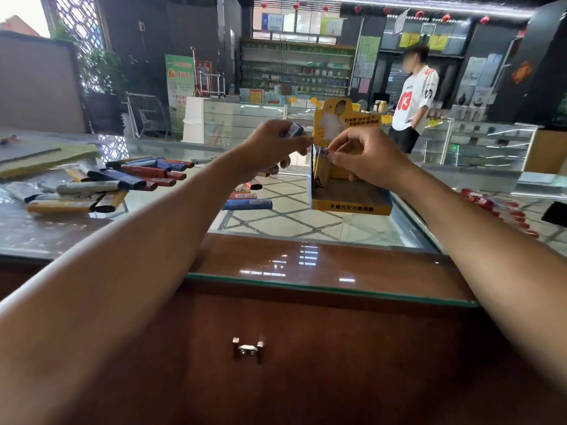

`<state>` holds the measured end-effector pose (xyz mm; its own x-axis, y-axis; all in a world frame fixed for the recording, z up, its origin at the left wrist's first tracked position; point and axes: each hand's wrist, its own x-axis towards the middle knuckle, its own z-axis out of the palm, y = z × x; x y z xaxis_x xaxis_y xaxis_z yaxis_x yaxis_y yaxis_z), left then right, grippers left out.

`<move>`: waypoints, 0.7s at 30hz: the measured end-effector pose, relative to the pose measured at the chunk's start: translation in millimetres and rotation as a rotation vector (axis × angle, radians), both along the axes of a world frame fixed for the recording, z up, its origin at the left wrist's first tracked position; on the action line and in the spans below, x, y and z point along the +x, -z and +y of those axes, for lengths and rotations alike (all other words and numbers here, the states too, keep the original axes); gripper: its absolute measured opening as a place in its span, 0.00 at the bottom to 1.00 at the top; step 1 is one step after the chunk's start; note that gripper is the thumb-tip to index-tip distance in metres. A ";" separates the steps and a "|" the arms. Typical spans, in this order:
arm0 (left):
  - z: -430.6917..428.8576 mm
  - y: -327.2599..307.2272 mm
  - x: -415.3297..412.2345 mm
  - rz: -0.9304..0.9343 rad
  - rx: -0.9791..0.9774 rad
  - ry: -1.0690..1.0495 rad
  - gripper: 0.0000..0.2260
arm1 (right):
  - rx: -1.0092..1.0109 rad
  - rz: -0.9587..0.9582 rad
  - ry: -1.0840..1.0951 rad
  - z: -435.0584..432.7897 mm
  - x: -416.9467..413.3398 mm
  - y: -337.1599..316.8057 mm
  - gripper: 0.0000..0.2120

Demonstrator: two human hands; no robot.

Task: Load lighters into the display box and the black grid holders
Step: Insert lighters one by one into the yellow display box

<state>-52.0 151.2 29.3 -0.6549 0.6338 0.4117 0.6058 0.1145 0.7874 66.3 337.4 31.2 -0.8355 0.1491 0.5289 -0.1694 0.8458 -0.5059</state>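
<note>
A lighter (pixel 322 152) is pinched by the right hand (pixel 368 161) against the 9 o'clock wall of the yellow display box (pixel 351 208), at 1 o'clock on the glass counter (pixel 61 234). Spare lighters (pixel 293 129) are gripped in the left hand (pixel 270 148). If the lighter is pressed down crooked, the box could be tipped over.

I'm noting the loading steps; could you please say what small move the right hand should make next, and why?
Probably seat the lighter upright at the back left of the box and release it: the right hand pinches its top there, the box floor looks bare, and the left hand holds spare lighters.
</note>
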 end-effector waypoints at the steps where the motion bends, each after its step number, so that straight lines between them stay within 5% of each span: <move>1: 0.4 0.1 -0.5 0.000 0.000 0.000 0.07 | 0.003 -0.003 0.000 0.5 -0.6 0.2 0.06; 14: 3.3 1.0 0.1 0.015 -0.015 0.041 0.06 | 0.006 -0.020 -0.017 -2.1 0.8 -0.7 0.05; 21: 3.5 -1.8 -4.1 -0.228 0.077 0.163 0.20 | 0.038 0.047 -0.002 -1.6 -0.8 0.1 0.02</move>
